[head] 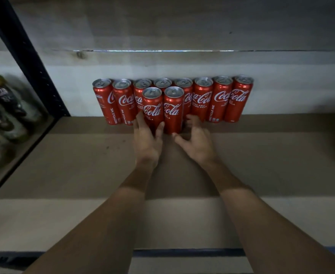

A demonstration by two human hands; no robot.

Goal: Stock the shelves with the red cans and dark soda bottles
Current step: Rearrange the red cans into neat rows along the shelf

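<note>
1. both forearms [107, 224] are stretched over the shelf [63, 175].
2. the left front can [152, 107] is cupped by the left hand [145, 139]; the right hand [195, 141] is spread beside the right front can [173, 109].
3. both should be seated upright against the back row [222, 97].

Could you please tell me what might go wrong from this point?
The left hand has a low grip on the tall front-left red aluminium can, so it may tip. The right hand reaches beside the front-right red can, close to the back row of red cans; withdrawing could knock one over.
</note>
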